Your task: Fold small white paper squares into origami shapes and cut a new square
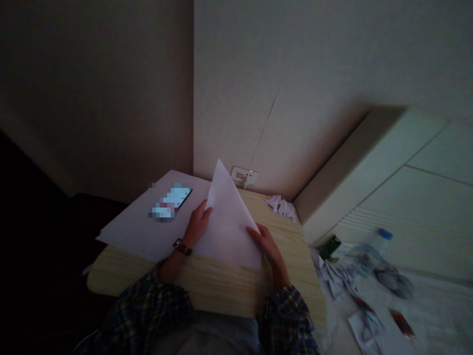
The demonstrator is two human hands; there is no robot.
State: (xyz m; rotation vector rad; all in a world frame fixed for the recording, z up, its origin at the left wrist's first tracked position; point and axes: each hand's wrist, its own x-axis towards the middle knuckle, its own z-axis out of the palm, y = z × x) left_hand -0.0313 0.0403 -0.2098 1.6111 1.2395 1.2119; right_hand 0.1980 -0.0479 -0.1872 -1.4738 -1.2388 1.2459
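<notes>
We see a white paper sheet (232,229) over the wooden table (221,288), the left hand (197,224) and right hand (268,242) grasping opposite sides; folding seems in hand; the next move, we judge, calls for aligned edges.

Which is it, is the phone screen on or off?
On: the phone shows a bright bluish-white screen, lit against the dimmer paper under it. Its content is pixelated.

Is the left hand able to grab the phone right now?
Probably yes: the phone lies near the left hand, on the flat paper, and nothing seems to stand between them. But that hand holds the pointed paper, so it might have to let go first.
</notes>
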